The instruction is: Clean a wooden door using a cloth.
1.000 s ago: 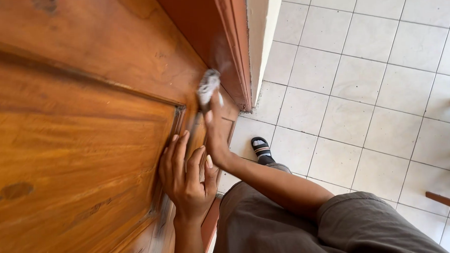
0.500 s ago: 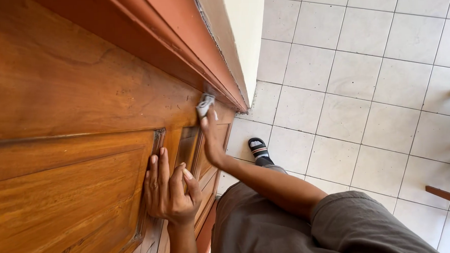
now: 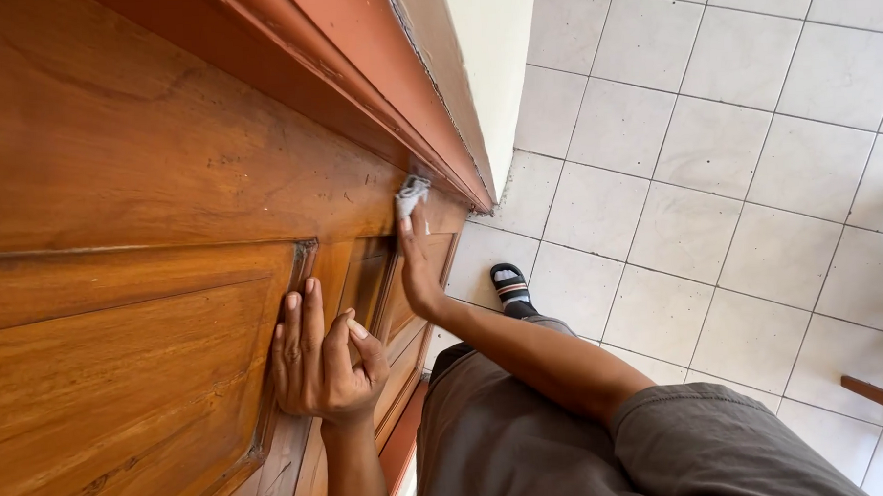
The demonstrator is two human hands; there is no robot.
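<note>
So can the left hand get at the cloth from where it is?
Probably yes. The left hand rests flat on the door, and bare wood lies between it and the cloth. The right hand presses that cloth to the door, so it would have to let go.

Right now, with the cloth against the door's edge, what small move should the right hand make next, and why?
Probably slide the cloth further along the door edge: the right hand presses it there, while the left hand braces flat on the panel.

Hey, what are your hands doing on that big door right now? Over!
Left hand flat on the wooden door. Right hand pressing a small white cloth near the door's edge. Nothing in the way.
</note>
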